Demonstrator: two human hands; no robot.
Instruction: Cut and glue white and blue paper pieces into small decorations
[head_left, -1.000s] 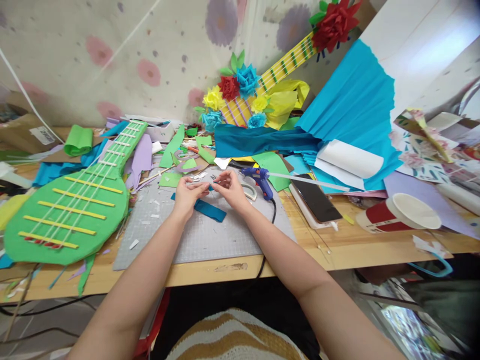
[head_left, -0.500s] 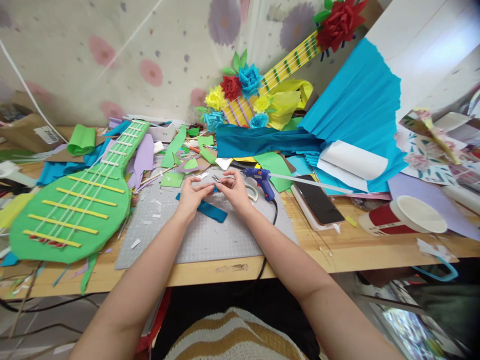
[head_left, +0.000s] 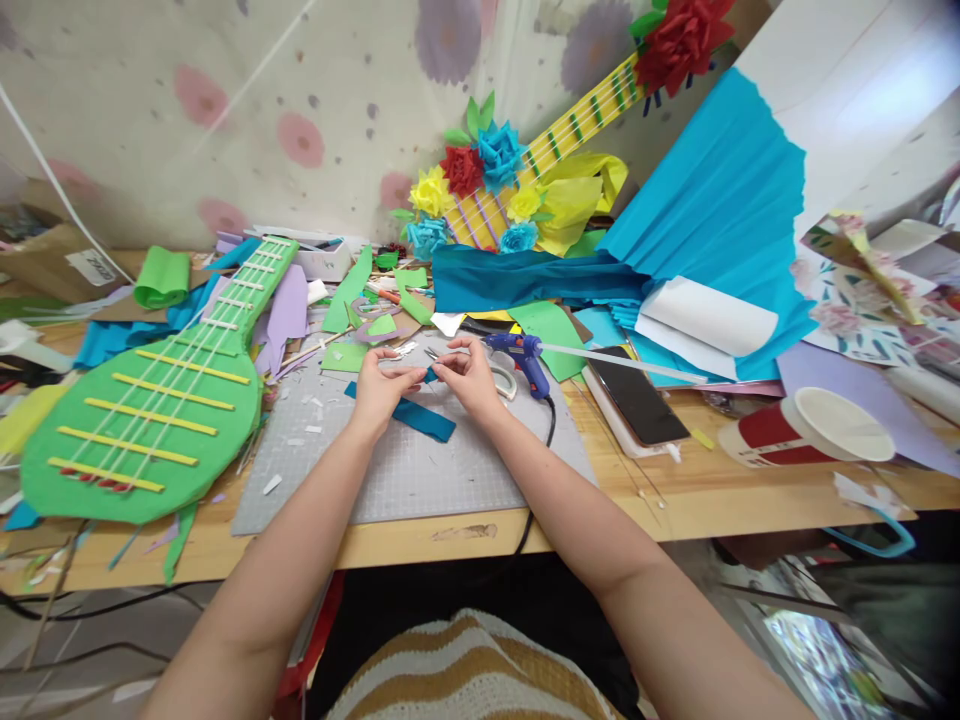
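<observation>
Above the grey cutting mat [head_left: 442, 490], my two hands are close together. Between their fingertips is a small piece of blue paper [head_left: 430, 375]. My left hand [head_left: 384, 390] pinches it from the left with thumb and forefinger, and my right hand [head_left: 471, 378] pinches it from the right. Part of the piece is hidden by the fingers. On the mat below lies a darker blue paper strip [head_left: 422, 419], partly behind my left hand. To the right of my right hand rest a white tape roll [head_left: 507, 384] and a blue glue gun [head_left: 527, 362] with a long glue stick.
At left lies a green paper lute [head_left: 142, 420] with yellow bars. A flower-decorated paper guitar [head_left: 577, 130] leans on the wall. Paper scraps [head_left: 349, 290] litter the back. A phone [head_left: 641, 395], a paper cup [head_left: 806, 430] and large blue crepe paper [head_left: 720, 220] are at right.
My left fingertips have drawn slightly left, apart from the right ones, and more of the small blue piece shows between them. Otherwise little differs.
</observation>
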